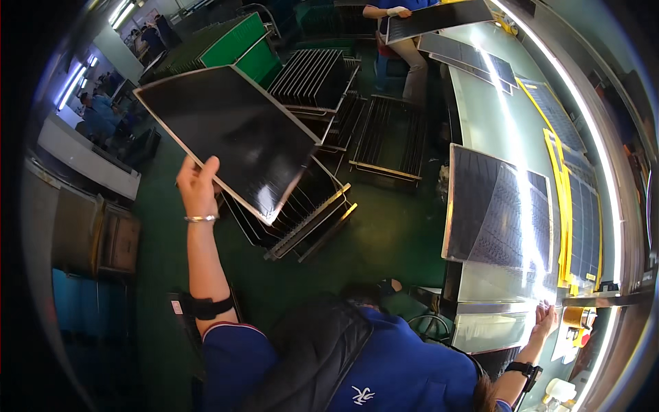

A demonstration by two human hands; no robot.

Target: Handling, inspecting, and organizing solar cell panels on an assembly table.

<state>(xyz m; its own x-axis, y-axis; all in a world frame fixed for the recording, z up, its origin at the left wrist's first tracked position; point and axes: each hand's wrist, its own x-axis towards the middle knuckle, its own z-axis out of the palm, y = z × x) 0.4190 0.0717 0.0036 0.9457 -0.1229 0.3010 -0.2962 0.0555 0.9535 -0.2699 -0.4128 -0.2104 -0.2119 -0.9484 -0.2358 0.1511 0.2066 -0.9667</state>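
Observation:
Raised at the left, a dark rectangular panel (230,127) with a pale coppery border tilts over the racks. My left hand (198,189) grips its near left edge, thumb on the upper face and the other fingers mostly hidden beneath. On the lit table lies another dark bordered panel (473,206), with a clear plastic film (511,220) lying askew across it. At the near right corner of that film is my right hand (546,319), fingers pinched together on the film's edge.
Below the raised panel stands a slotted wire rack (309,223); more racks (309,79) and green boards (233,48) are behind. Yellow-edged patterned sheets (583,226) line the table's right side. Farther back, a seated co-worker (405,48) holds a dark panel (439,19).

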